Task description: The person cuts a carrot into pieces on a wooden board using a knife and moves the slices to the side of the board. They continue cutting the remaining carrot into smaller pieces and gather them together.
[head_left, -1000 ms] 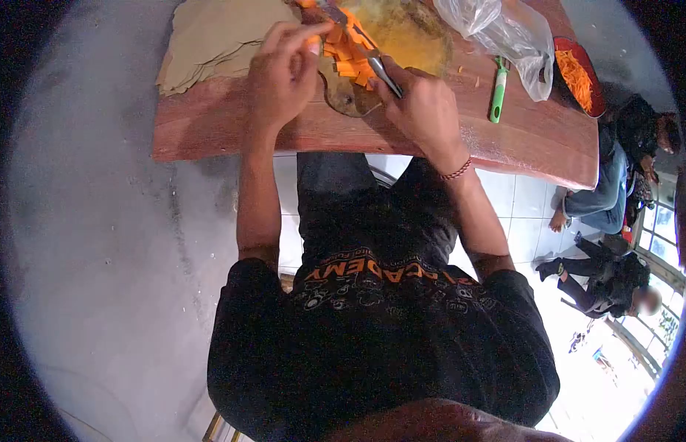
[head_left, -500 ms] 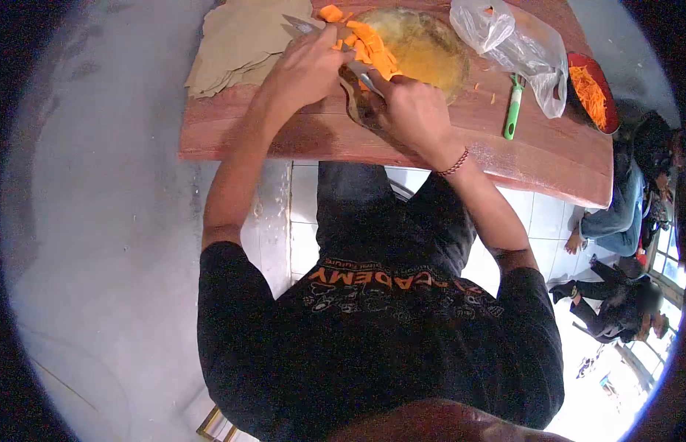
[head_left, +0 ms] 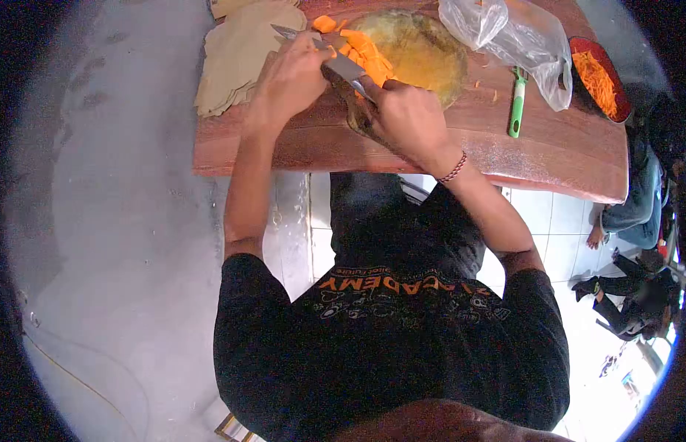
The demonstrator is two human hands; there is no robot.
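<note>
My right hand (head_left: pixel 413 118) is closed around the handle of a knife (head_left: pixel 344 68), its blade slanting up to the left. My left hand (head_left: pixel 293 77) has its fingers closed over the blade, and the knife tip shows beyond them. A bit of orange is at the left fingertips. Cut pieces of carrot (head_left: pixel 369 55) lie in a heap just past the blade, on a round, worn cutting board (head_left: pixel 431 62) with a handle towards me. One more carrot piece (head_left: pixel 324 23) sits farther left. Part of the board is hidden beneath my right hand.
Flat brown sheets (head_left: pixel 240 55) lie stacked at the left of the wooden table (head_left: pixel 549 158). To the right are a green-handled peeler (head_left: pixel 518 107), a clear plastic bag (head_left: pixel 531 55) and a red dish (head_left: pixel 621 110) of shredded carrot (head_left: pixel 596 79). Other people sit at far right.
My left hand has shifted slightly left along the blade, and more of the blade shows between my hands. The whole view has shifted slightly. My right hand still grips the knife.
</note>
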